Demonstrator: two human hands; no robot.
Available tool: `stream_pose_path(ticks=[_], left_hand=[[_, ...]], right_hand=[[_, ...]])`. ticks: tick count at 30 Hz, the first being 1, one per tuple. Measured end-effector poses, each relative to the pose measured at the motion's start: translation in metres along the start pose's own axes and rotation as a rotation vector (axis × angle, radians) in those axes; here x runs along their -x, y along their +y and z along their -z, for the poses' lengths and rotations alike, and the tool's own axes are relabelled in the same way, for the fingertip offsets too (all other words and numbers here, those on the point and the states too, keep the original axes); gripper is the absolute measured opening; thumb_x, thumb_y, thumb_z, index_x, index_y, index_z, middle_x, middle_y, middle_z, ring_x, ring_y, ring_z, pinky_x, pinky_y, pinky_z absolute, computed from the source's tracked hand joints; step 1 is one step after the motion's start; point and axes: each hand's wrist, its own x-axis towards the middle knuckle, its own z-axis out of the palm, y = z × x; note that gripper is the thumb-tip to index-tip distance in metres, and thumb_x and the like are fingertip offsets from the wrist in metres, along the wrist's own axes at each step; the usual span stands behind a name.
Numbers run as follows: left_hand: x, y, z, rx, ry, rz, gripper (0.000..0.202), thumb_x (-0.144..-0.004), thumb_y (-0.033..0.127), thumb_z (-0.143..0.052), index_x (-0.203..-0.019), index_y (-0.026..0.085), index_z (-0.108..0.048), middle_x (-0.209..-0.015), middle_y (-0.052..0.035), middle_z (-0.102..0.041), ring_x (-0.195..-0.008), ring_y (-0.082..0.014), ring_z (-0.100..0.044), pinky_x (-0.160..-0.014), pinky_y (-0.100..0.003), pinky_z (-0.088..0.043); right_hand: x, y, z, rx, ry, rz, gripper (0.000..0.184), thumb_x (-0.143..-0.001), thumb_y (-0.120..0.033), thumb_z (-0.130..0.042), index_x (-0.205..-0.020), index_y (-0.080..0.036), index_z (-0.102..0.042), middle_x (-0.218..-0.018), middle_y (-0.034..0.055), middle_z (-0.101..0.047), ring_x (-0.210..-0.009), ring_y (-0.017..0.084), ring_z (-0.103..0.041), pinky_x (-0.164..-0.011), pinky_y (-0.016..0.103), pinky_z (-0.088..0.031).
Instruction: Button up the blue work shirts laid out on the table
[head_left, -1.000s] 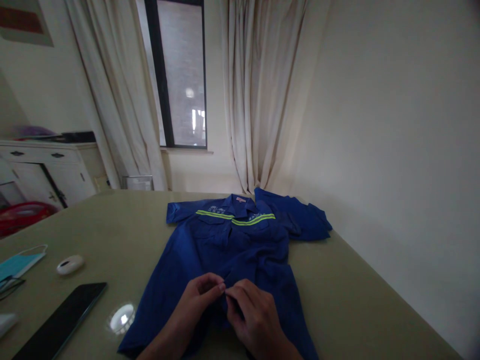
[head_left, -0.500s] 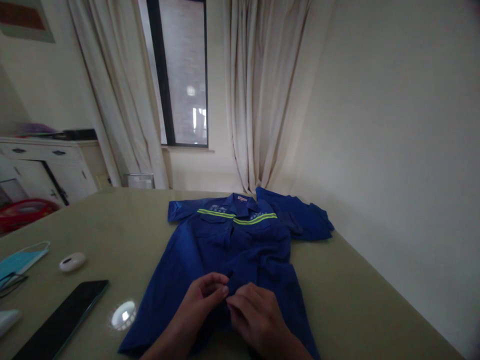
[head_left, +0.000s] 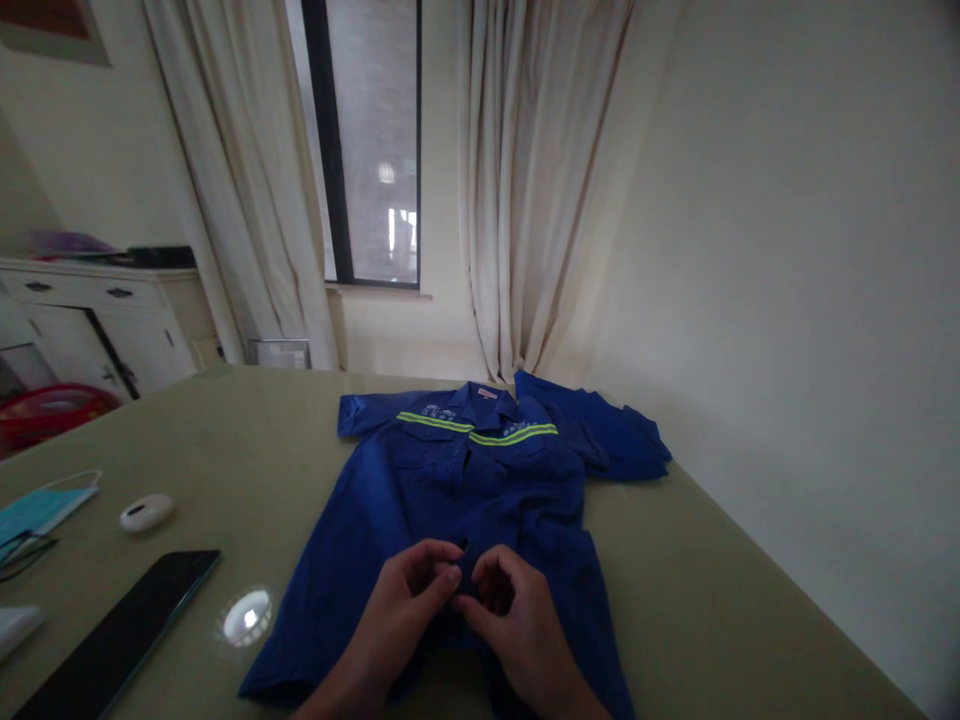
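Note:
A blue short-sleeved work shirt (head_left: 465, 490) with a yellow-green reflective stripe across the chest lies flat on an olive-green table (head_left: 720, 600), collar away from me. My left hand (head_left: 409, 605) and my right hand (head_left: 510, 620) meet over the shirt's front opening near its lower part. Both pinch the fabric edges there with curled fingers. What sits between the fingertips is too small and dark to make out.
To the left lie a dark phone (head_left: 124, 640), a small white oval device (head_left: 147, 512), a blue face mask (head_left: 37, 510) and a round bright spot (head_left: 245, 615). Curtains (head_left: 525, 190), a window and a white cabinet (head_left: 97, 320) stand beyond the table. A wall runs along the right.
My hands have stayed at the shirt's front; the right hand's fingers have curled up more and both hands sit slightly higher. The view has drifted a little.

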Motion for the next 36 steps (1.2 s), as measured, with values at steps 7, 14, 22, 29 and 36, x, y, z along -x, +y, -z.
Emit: stream_pose_path(ticks=[7,14,22,29,36], left_hand=[[-0.003,0.003,0.002,0.011,0.088,0.118,0.052,-0.057,0.054,-0.089,-0.093,0.018,-0.077,-0.08,-0.004,-0.074,-0.078,-0.0204,-0.065,-0.071,-0.027,-0.047],[-0.003,0.004,0.013,-0.164,0.078,0.029,0.052,-0.055,0.046,-0.092,-0.095,0.017,-0.078,-0.086,-0.0051,-0.074,-0.085,-0.0232,-0.065,-0.078,-0.031,-0.049],[0.003,0.005,0.0,0.042,0.191,0.11,0.058,-0.05,0.05,-0.095,-0.094,0.017,-0.076,-0.068,0.002,-0.063,-0.068,-0.0165,-0.061,-0.065,-0.026,-0.046],[0.008,0.006,-0.008,0.022,0.162,-0.018,0.05,-0.06,0.054,-0.09,-0.091,0.018,-0.072,-0.065,0.0044,-0.058,-0.064,-0.0134,-0.055,-0.06,-0.023,-0.042],[0.007,0.007,-0.008,0.02,0.156,-0.033,0.049,-0.063,0.055,-0.089,-0.089,0.019,-0.069,-0.066,0.0047,-0.057,-0.064,-0.0131,-0.054,-0.061,-0.022,-0.042]], right_hand=[[0.004,0.003,-0.003,0.244,0.042,0.26,0.018,-0.076,-0.007,-0.07,-0.085,-0.021,-0.063,-0.08,-0.0023,-0.062,-0.069,0.013,-0.058,-0.063,0.022,-0.043],[0.007,0.007,-0.005,0.324,0.059,0.29,0.017,-0.075,-0.008,-0.072,-0.079,-0.021,-0.063,-0.076,-0.0022,-0.061,-0.069,0.013,-0.057,-0.061,0.022,-0.041],[0.01,-0.003,-0.012,0.098,-0.017,-0.062,0.02,-0.078,-0.036,-0.077,-0.073,-0.017,-0.07,-0.058,-0.0036,-0.054,-0.054,0.011,-0.044,-0.051,0.023,-0.03],[0.007,0.0,-0.011,-0.111,-0.003,-0.144,0.042,-0.073,-0.055,-0.081,-0.065,-0.017,-0.064,-0.059,-0.0045,-0.047,-0.058,0.011,-0.042,-0.053,0.023,-0.031],[0.006,-0.008,-0.011,-0.073,0.053,-0.073,0.042,-0.074,-0.054,-0.082,-0.066,-0.019,-0.06,-0.057,-0.0061,-0.044,-0.054,0.01,-0.036,-0.05,0.023,-0.028]])
